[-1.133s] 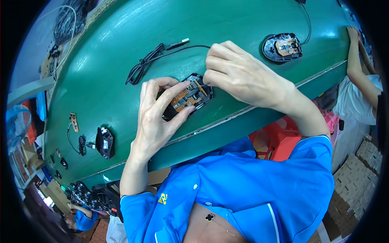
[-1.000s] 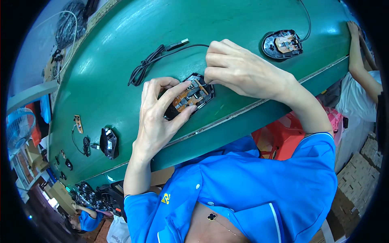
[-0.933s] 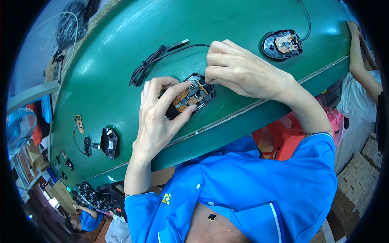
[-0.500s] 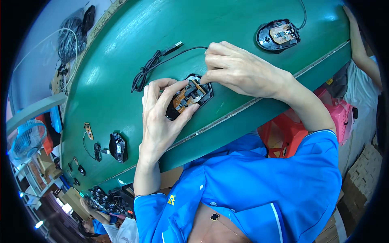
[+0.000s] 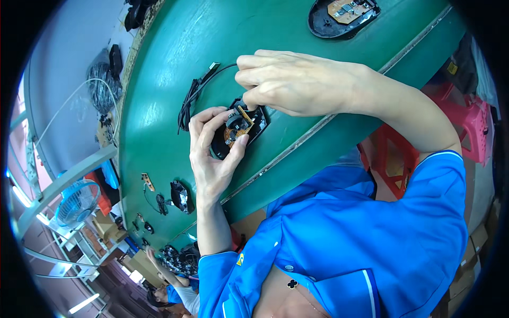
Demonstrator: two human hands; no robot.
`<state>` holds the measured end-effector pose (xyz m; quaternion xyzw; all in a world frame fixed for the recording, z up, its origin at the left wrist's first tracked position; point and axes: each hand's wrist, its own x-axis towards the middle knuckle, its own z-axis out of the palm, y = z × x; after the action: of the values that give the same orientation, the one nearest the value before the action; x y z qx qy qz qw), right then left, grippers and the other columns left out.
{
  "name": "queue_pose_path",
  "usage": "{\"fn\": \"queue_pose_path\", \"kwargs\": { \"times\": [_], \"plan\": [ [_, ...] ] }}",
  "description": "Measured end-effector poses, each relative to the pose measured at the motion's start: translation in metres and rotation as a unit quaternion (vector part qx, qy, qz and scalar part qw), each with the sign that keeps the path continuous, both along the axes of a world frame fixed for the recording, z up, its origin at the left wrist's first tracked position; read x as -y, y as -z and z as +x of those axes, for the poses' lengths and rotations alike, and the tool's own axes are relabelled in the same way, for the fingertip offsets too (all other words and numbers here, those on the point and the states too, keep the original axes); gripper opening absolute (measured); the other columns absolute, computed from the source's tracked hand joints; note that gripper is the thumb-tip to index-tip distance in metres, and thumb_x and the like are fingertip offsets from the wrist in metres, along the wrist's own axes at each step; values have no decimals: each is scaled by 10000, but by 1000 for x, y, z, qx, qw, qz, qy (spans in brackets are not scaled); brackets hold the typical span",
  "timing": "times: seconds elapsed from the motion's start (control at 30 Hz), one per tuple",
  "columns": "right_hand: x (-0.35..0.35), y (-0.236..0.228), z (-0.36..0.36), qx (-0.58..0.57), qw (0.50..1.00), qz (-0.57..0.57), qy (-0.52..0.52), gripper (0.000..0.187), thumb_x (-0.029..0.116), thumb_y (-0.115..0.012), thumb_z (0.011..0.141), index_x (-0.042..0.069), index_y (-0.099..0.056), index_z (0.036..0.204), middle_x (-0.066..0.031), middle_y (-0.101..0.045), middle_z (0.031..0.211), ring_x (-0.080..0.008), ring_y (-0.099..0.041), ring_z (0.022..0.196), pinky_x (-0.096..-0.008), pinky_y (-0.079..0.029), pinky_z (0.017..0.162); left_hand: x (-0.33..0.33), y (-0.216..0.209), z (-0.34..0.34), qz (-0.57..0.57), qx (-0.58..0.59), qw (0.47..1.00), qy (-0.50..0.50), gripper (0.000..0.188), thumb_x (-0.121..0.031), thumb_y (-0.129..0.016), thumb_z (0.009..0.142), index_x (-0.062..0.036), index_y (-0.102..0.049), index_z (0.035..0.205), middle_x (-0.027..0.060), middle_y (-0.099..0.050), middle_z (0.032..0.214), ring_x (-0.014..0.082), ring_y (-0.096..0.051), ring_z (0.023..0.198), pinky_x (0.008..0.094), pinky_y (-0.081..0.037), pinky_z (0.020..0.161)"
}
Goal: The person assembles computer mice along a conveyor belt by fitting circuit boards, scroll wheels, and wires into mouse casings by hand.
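An opened computer mouse lies on the green table, its black bottom shell (image 5: pixel 260 125) holding an orange circuit board (image 5: pixel 248 129) with a dark scroll wheel. My left hand (image 5: pixel 212 153) pinches the board between thumb and fingers; the board sits tilted in the shell. My right hand (image 5: pixel 302 85) is closed at the shell's far end, its fingertips touching there. The black mouse cable (image 5: pixel 216 74) runs in under these curled fingers, which seem to grip it; the exact pinch is hidden. Left of the mouse, the rest of the cable is bundled, its plug (image 5: pixel 213 66) pointing away.
Another opened mouse (image 5: pixel 323 24) lies at the far right on the green table (image 5: pixel 159 95). To the left are a black mouse shell (image 5: pixel 181 197) and a small board (image 5: pixel 148 182) on a wire. A blue fan (image 5: pixel 78 203), a pink stool (image 5: pixel 469 124) and a co-worker's arm (image 5: pixel 164 273) are farther off.
The view has shifted, so the table things sit elsewhere in the picture. The circuit board looks more tilted in my left hand. My right hand stays at the mouse's far end.
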<state>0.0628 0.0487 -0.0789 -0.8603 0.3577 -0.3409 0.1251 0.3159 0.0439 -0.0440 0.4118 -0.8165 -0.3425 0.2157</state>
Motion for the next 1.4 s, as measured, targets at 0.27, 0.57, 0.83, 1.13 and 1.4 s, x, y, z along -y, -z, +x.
{"fn": "queue_pose_path", "kwargs": {
  "times": [0.27, 0.57, 0.83, 1.13, 1.4],
  "plan": [
    [0, 2, -2, -3, 1000, -22, 5, 76, 66, -602, 905, 26, -659, 934, -101, -626, 1016, -284, -593, 1026, -425, -498, 932, -5, -8, -14, -53, 64, 996, -14, 448, -100, -841, 763, -41, -707, 1187, 129, -598, 1203, 260, -582, 1086, 381, -500, 927],
    [-1, -13, -4, -27, 998, 54, 13, 152, 72, -618, 908, 40, -635, 1056, -92, -620, 1011, -257, -572, 979, -391, -482, 895, -2, -17, -19, -9, 87, 996, -33, 396, -120, -861, 748, -48, -745, 1120, 97, -587, 1111, 244, -565, 1019, 358, -491, 886],
    [-3, -26, -10, -18, 998, 65, 7, 175, 76, -649, 915, 64, -654, 1090, -70, -619, 1022, -237, -541, 941, -356, -449, 873, 4, -13, -15, -1, 49, 998, -24, 388, -149, -872, 737, -73, -759, 1100, 75, -577, 1083, 225, -551, 992, 348, -477, 867],
    [1, -47, 15, -25, 998, 52, -15, 294, 157, -762, 863, 105, -695, 1144, -27, -644, 1047, -209, -533, 955, -344, -395, 919, 7, -9, -2, -25, 39, 999, -26, 332, -178, -864, 747, -80, -761, 1046, 58, -561, 1068, 228, -529, 972, 349, -451, 876],
    [-3, -40, 60, -44, 988, 146, -30, 370, 189, -807, 826, 111, -709, 1175, -8, -661, 1013, -195, -535, 960, -345, -375, 929, -2, 2, 39, 1, -15, 1000, -10, 272, -132, -834, 778, -73, -751, 1030, 65, -560, 1072, 241, -525, 976, 353, -448, 882]
  ]
}}
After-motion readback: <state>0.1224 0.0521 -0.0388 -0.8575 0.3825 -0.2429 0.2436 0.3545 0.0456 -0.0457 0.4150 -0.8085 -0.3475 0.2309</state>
